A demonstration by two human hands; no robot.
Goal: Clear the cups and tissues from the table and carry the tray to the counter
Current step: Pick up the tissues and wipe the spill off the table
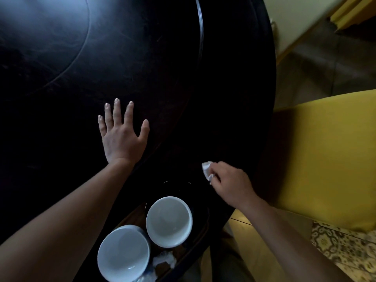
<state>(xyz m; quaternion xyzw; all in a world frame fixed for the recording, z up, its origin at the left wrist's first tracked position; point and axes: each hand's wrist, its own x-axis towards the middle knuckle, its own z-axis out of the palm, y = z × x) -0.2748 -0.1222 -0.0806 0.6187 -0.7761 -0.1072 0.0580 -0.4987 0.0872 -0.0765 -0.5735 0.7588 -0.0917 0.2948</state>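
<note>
Hands | left point(122, 137) spread flat on table point(142, 58) | right point(230, 184) apparently pinching tissue point(206, 169)

Left hand point(122, 137) flat on the table point(162, 58) (fingers spread) — right hand point(230, 184) pinches a tissue point(206, 169).

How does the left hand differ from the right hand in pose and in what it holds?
The left hand lies open with fingers spread over the dark round table, holding nothing; the right hand is curled, pinching a crumpled white tissue. The left is farther out, the right nearer the table's edge. Both are bare.
</note>
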